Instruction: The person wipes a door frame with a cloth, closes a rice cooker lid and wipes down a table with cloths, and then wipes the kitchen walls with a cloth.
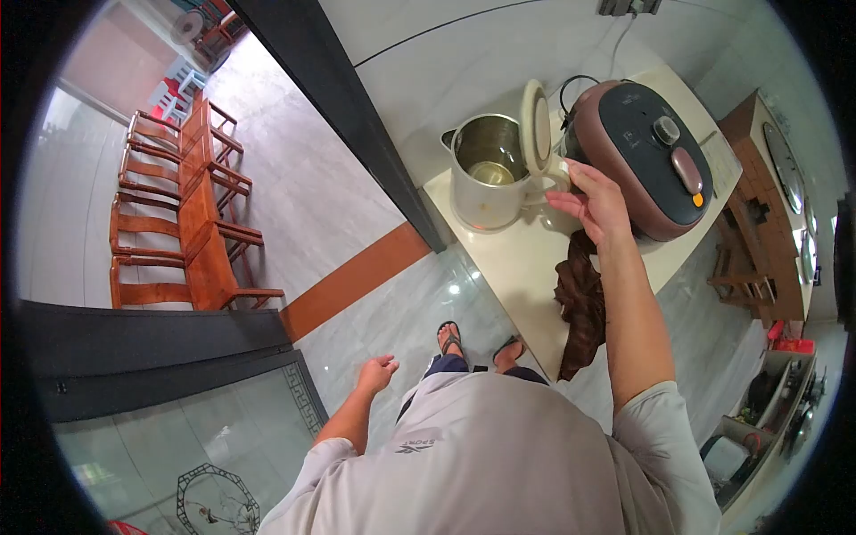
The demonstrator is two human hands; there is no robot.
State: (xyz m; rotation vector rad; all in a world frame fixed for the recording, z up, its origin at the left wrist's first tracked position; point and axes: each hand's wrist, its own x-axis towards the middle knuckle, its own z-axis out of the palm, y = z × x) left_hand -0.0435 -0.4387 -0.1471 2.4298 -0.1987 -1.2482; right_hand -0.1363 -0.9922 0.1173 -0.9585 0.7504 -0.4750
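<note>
An electric kettle (481,196) stands upright on the pale tabletop (526,276), its lid (536,127) raised. Inside its metal body, a little clear liquid seems to lie at the bottom. My right hand (596,201) is at the kettle's handle (555,181), thumb above and fingers curled at its side; part of the grip is hidden. Just below my right wrist lies a crumpled dark brown cloth (580,308). My left hand (378,374) hangs in the air over the floor, fingers loosely stretched and holding nothing.
A brown and black electric cooker (637,160) stands right of the kettle, close to my right hand. A wall socket (629,7) with a cord is above. Wooden chairs (192,223) line the room beyond the dark door frame (339,107). A brick stove (767,187) is at right.
</note>
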